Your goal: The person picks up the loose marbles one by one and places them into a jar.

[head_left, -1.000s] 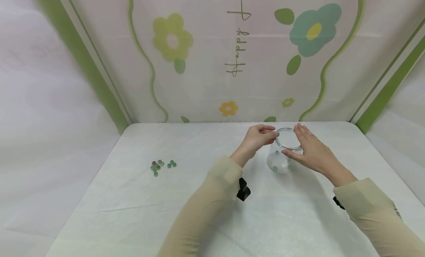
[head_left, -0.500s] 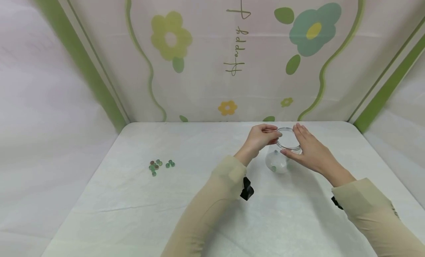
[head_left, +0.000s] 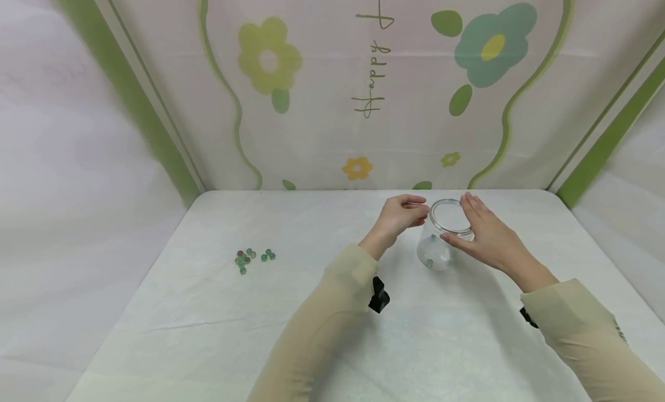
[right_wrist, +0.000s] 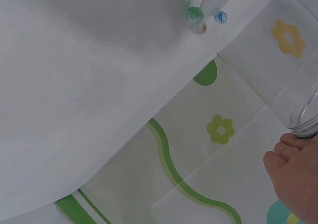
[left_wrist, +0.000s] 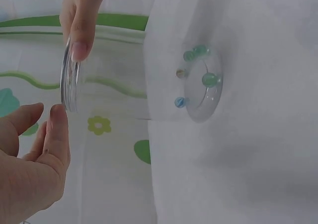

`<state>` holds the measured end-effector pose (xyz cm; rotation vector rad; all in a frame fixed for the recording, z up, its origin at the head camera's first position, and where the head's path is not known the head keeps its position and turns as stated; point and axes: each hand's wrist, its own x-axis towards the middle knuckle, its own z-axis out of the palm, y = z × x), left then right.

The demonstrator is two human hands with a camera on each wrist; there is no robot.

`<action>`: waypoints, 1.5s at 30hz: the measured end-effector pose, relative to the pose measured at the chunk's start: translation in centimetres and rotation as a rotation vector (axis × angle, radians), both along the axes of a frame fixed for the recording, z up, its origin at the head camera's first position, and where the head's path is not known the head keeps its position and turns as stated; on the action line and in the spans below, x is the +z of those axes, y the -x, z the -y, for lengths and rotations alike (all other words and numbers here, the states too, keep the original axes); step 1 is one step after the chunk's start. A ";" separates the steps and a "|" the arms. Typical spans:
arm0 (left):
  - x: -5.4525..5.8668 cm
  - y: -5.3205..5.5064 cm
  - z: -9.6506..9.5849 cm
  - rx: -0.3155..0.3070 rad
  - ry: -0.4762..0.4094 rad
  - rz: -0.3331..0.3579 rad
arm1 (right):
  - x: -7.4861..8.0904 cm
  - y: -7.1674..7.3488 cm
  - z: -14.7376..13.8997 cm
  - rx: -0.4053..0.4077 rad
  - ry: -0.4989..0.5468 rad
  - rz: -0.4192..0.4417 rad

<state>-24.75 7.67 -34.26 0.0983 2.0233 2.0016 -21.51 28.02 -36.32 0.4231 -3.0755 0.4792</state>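
Note:
A clear plastic jar [head_left: 435,255] stands upright on the table, with several green, blue and brownish marbles [left_wrist: 209,79] at its bottom. My right hand [head_left: 488,234] holds the jar at its mouth, thumb on the near side and fingers along the right side. Just left of the rim [head_left: 432,217], my left hand [head_left: 397,218] has its fingertips right at the edge. In the left wrist view, thumb and fingers of the left hand [left_wrist: 39,159] are parted with nothing between them. In the right wrist view the right hand [right_wrist: 295,164] lies against the jar's rim.
Several loose green and brown marbles [head_left: 242,261] lie in a cluster on the left of the white-covered table [head_left: 208,344], with three green ones [head_left: 268,255] beside them. A flower-printed curtain [head_left: 322,101] hangs behind the table's far edge.
The left hand moved slightly right over the rim with a marble between its fingertips, then let it go and drew back left. The right hand stays on the jar.

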 end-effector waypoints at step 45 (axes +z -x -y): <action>-4.7 0.2 23.4 0.111 0.350 0.105 | -0.1 -0.2 0.1 0.010 0.023 0.004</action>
